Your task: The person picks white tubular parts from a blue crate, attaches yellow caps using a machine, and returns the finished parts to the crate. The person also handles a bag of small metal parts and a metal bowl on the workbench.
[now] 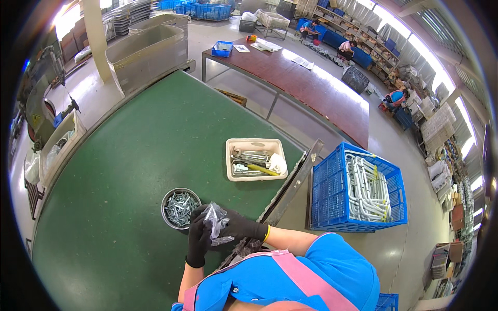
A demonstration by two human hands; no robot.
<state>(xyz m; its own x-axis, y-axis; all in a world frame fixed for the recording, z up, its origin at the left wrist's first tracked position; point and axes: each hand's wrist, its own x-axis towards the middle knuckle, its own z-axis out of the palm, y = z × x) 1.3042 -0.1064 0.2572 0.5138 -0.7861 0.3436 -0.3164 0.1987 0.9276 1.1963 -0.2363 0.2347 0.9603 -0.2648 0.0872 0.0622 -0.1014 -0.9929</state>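
Observation:
A crumpled clear plastic bag (216, 217) is held up between my two black-gloved hands. My left hand (197, 237) is closed on the bag's left side, its fingertips close to a round metal bowl (164, 213). From the right, my right hand (237, 226) reaches across the table's edge and grips the bag's other side. Its fingers are partly covered by the plastic. The bowl is filled with loose silver screws (180, 207). I cannot make out whether anything lies inside the bag. Dark crumpled plastic (243, 252) lies at the table's edge beneath my right wrist.
On the green table (124, 171), a cream tray (256, 179) holds wrenches, a yellow-handled tool and a white cloth. Right of the table edge stands a blue crate (332, 202) of bent metal tubes (365, 186). Beyond is a long brown table (311, 88); several people sit farther off.

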